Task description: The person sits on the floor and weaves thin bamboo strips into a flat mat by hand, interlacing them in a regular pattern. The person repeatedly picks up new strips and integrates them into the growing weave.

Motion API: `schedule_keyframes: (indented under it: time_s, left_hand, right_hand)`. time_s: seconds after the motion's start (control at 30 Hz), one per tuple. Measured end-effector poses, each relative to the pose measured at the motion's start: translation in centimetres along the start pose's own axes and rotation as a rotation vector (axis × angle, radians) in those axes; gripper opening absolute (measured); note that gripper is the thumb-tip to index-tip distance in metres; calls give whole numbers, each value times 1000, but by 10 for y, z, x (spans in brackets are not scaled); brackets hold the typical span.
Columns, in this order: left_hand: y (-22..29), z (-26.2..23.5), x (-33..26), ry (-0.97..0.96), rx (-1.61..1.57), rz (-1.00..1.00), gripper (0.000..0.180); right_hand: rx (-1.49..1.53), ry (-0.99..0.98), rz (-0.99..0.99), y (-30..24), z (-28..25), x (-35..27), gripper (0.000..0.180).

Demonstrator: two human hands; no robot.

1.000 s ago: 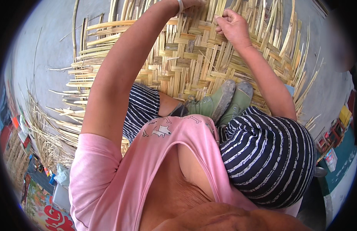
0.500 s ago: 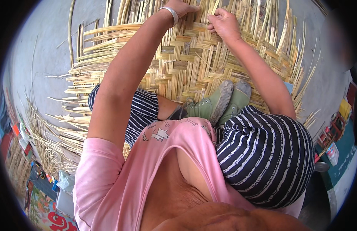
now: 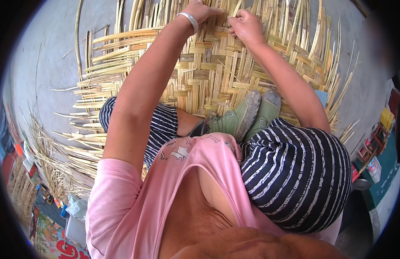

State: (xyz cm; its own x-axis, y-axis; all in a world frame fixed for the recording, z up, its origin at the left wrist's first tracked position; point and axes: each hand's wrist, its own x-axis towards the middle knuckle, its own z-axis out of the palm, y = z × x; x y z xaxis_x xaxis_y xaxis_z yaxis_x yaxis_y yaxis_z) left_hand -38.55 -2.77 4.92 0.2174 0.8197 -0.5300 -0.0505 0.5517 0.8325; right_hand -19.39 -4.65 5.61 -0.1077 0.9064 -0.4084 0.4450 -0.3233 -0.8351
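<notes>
A mat of flat, pale yellow split-reed strips point(image 3: 200, 71) lies woven across the floor in front of me. My left hand point(image 3: 203, 12), with a silver bracelet point(image 3: 189, 21) at its wrist, rests over the upright strips at the mat's far part. One digit stretches out toward the right; its other fingers are mostly hidden. Just to the right, my right hand point(image 3: 247, 28) is closed, its fingertips pinching a narrow reed strip point(image 3: 238, 7) that rises past the top edge. The two hands are close together but apart.
Green shoes point(image 3: 234, 114) are on the mat's near part, between my striped trouser legs point(image 3: 299, 172). Loose strip ends fan out over the grey floor point(image 3: 57, 52). A small blue piece point(image 3: 321, 97) lies at the right. Thin stalks point(image 3: 53, 168) are heaped at the left.
My right hand has shifted slightly left, toward my left hand. The left hand has come down a little, and the view has moved slightly.
</notes>
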Motion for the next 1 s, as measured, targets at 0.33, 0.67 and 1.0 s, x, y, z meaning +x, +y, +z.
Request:
schedule_keyframes:
  time_s: [0.33,0.67,1.0]
  left_hand:
    - [4,-9,-19,-175,-288,76,27]
    - [-9,3,0,142,-466,276,40]
    - [-36,-31,43,236,-748,32,23]
  right_hand:
    - [-610,-292,-259,-21,-11,19,36]
    - [-540,-323,-356,1,-14,39,46]
    - [-517,-409,-244,-34,-21,13,36]
